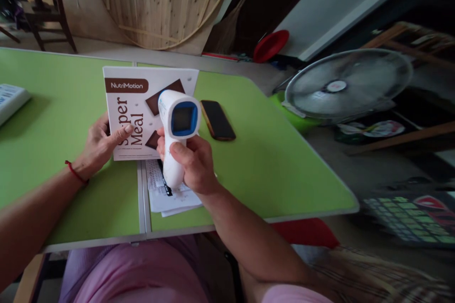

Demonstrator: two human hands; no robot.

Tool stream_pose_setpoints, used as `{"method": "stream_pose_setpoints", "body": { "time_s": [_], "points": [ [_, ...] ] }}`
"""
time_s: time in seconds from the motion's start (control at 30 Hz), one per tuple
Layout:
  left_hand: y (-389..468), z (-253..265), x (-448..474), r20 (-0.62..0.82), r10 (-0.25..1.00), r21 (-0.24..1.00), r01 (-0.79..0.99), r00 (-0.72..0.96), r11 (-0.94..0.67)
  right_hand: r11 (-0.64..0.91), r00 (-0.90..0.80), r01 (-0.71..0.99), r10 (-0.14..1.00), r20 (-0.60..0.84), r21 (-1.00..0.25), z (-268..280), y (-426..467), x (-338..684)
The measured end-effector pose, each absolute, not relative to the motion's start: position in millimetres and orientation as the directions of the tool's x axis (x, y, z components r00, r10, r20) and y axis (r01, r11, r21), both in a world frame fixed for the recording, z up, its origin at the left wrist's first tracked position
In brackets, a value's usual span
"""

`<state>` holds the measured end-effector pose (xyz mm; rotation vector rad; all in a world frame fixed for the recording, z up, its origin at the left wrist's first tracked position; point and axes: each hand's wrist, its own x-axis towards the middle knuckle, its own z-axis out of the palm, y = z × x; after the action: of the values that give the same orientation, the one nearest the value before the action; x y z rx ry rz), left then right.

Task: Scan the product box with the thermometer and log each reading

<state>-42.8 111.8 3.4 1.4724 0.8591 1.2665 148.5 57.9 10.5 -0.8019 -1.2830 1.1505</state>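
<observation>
My left hand (pixel 103 144) grips the left edge of a white and brown box (pixel 130 104) printed "NutriMotion Super Meal", its thumb lying across the front. The box is held up over the green table. In front of its right side, my right hand (pixel 195 161) is wrapped round the handle of a white infrared thermometer (pixel 174 168). Its blue-framed screen looks dark and faces me; its front end points towards the box and is hidden. Below the box lie handwritten papers (pixel 177 203) with a black pen (pixel 167 188) on them.
On the green table (pixel 270 170), a dark phone (pixel 217 120) lies right of the box. A white device (pixel 12 102) sits at the left edge. Beyond the table's right side stands a round fan (pixel 348 85). A chair (pixel 46 14) and a large wooden round (pixel 163 0) are behind.
</observation>
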Motion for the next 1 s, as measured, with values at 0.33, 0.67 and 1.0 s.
{"method": "stream_pose_setpoints", "body": {
  "time_s": [0.33,0.67,1.0],
  "points": [
    [114.3,1.9,-44.2,0.298,0.925,0.954,-0.075,0.234,-0.289,0.285,-0.083,-0.195,0.949,0.305,-0.938,7.6,58.1,148.7],
    [114.3,2.2,-43.7,0.305,0.925,0.952,-0.041,0.225,-0.303,0.284,-0.05,-0.168,0.954,0.295,-0.944,9.4,59.1,146.7],
    [114.8,1.3,-44.2,0.308,0.918,0.951,-0.071,0.251,-0.3,0.281,-0.044,-0.176,0.955,0.292,-0.944,12.1,58.9,145.5]
  ]
}}
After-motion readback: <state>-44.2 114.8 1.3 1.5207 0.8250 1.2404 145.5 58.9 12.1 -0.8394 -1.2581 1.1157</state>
